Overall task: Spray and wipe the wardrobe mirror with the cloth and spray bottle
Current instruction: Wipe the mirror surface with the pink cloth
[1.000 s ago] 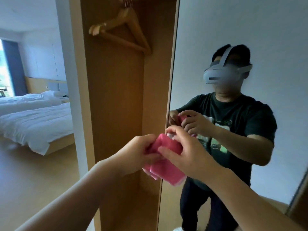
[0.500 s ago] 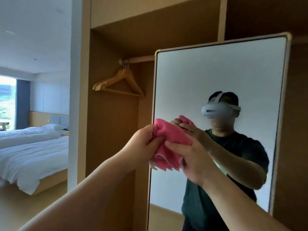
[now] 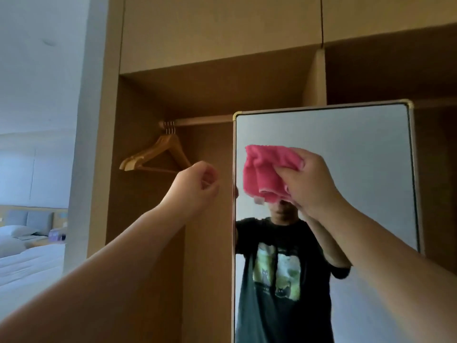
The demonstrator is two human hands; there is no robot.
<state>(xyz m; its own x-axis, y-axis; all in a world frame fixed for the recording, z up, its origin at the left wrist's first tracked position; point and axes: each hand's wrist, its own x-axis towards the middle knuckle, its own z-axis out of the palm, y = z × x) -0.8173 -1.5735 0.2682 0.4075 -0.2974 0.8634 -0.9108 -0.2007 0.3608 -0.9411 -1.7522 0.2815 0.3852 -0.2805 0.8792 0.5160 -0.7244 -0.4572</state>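
The wardrobe mirror is a tall panel with a gold frame, standing right of centre. My right hand grips a bunched pink cloth and holds it up against the upper left part of the glass. My left hand hangs in the air just left of the mirror's edge, fingers loosely curled and holding nothing. No spray bottle is in view. The glass reflects a person in a dark T-shirt.
Left of the mirror is an open wooden wardrobe bay with a rail and wooden hangers. Closed cupboard doors sit above. At far left a bedroom with white beds shows past a white wall edge.
My left hand has let go of the cloth and moved left. My right hand alone has raised the cloth onto the upper mirror. The view has tilted upward.
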